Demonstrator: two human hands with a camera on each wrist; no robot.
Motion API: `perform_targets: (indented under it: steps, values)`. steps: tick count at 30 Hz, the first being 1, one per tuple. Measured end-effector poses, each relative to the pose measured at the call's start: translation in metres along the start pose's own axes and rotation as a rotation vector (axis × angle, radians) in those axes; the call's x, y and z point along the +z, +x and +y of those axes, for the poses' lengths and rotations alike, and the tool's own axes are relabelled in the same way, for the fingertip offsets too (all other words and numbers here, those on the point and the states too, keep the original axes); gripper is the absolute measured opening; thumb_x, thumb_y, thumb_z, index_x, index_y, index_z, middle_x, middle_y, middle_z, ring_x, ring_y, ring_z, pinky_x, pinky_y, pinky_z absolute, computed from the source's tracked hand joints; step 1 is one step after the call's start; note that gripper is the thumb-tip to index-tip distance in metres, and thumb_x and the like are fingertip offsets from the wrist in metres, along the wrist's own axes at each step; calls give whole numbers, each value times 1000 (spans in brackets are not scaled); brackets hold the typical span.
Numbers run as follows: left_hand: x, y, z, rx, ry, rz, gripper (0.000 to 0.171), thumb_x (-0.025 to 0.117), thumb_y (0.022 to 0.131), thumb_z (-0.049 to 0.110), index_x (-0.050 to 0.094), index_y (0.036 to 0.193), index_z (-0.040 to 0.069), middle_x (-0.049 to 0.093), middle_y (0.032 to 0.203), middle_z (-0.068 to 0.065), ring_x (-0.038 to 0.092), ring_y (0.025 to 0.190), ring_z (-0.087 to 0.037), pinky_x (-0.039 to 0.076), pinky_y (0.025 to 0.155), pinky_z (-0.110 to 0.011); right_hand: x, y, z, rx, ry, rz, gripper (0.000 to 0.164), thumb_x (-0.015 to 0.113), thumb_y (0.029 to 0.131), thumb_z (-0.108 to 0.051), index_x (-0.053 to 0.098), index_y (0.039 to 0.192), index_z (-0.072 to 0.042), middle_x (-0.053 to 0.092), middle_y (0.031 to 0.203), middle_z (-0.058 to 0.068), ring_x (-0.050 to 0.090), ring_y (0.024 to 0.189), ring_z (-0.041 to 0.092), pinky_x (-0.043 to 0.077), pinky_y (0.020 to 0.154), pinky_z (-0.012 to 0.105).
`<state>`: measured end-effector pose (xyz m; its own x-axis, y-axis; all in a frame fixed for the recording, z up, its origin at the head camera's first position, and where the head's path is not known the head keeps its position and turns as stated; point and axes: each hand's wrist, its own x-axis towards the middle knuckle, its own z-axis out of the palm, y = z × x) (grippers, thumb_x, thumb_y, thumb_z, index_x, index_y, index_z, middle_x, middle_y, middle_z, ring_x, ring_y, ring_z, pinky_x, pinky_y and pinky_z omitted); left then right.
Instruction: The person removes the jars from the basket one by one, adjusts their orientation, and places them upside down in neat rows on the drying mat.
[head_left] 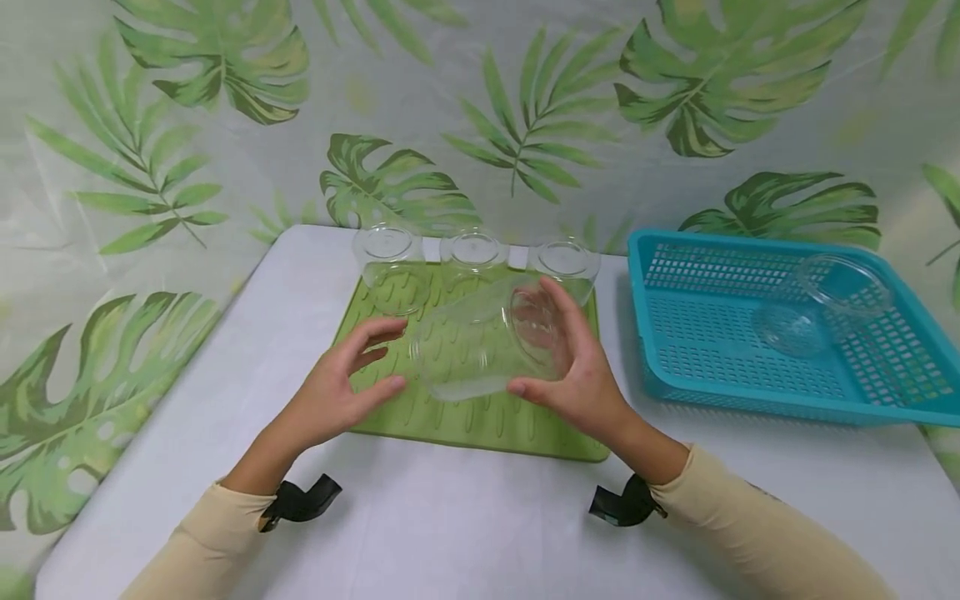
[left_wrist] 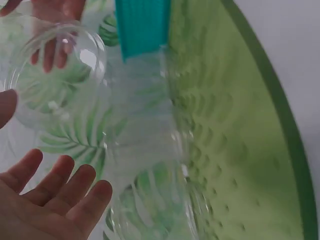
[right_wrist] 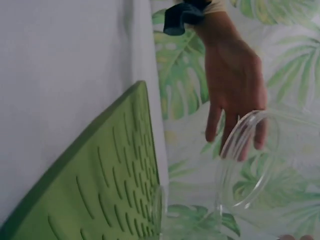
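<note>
A clear glass jar (head_left: 480, 346) is tilted on its side above the green drying mat (head_left: 420, 421). My right hand (head_left: 581, 371) grips it at one end, thumb below and fingers over the far side. Just off the other end, my left hand (head_left: 341, 379) is spread with a gap between its fingers and the glass. In the left wrist view the jar's round rim (left_wrist: 95, 55) faces the left hand (left_wrist: 55, 200), whose fingers are extended. Three similar clear glass containers (head_left: 390, 250) stand bottom up in a row along the mat's back edge.
To the right stands a blue plastic basket (head_left: 750, 400) with another clear glass container (head_left: 843, 287) lying in its right part. White cloth (head_left: 465, 517) covers the table. A leaf-patterned sheet (head_left: 525, 100) hangs behind it.
</note>
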<state>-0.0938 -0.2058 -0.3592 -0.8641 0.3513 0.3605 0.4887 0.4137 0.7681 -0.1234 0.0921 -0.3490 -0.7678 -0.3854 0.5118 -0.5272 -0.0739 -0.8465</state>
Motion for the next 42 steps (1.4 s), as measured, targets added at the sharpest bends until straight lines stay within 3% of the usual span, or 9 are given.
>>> perform_targets:
  steps: [6,10,17,25,32,36,42]
  values:
    - [-19,-11,-27,23,451,-50,54,75,85,9,54,135,1,57,137,-17,53,130,-35,45,107,-53,-7,6,-6,23,-200,-64,106,86,78,-32,19,159,-15,37,156,13,44,140,30,45,113,32]
    - [-33,-21,-49,-41,597,-124,51,73,86,12,56,133,-1,58,135,-21,54,128,-39,44,107,-55,-8,14,-14,90,-285,-113,108,88,75,-18,19,159,-18,36,157,11,44,141,28,46,112,47]
    - [-49,-33,-72,-151,594,-216,56,71,89,16,52,137,-6,51,141,-26,47,133,-44,40,109,-59,-5,32,-25,179,-382,-193,108,89,72,-16,23,158,-14,40,155,9,45,139,26,49,109,46]
    - [-49,-39,-77,-166,584,-320,53,74,87,20,59,131,-6,54,139,-24,50,131,-44,44,107,-59,8,59,-26,192,-495,-289,112,90,71,-33,20,159,-21,37,157,6,47,139,25,46,110,50]
    - [-54,-45,-83,-150,626,-317,51,77,84,20,63,127,-5,57,138,-20,50,132,-41,43,108,-56,40,80,2,248,-549,-419,118,87,69,-52,16,160,-26,33,160,-1,39,145,20,40,114,52]
    - [-55,-47,-86,-131,620,-320,53,77,84,23,63,127,-4,56,139,-19,50,132,-40,43,108,-56,53,85,15,271,-539,-484,117,86,71,-51,16,160,-23,30,162,1,34,148,24,39,116,53]
    - [-52,-48,-89,-112,583,-299,50,78,83,16,63,127,-4,57,138,-19,51,131,-40,44,106,-55,61,91,27,268,-559,-505,115,86,72,-51,18,160,-21,27,164,3,29,151,24,35,119,53]
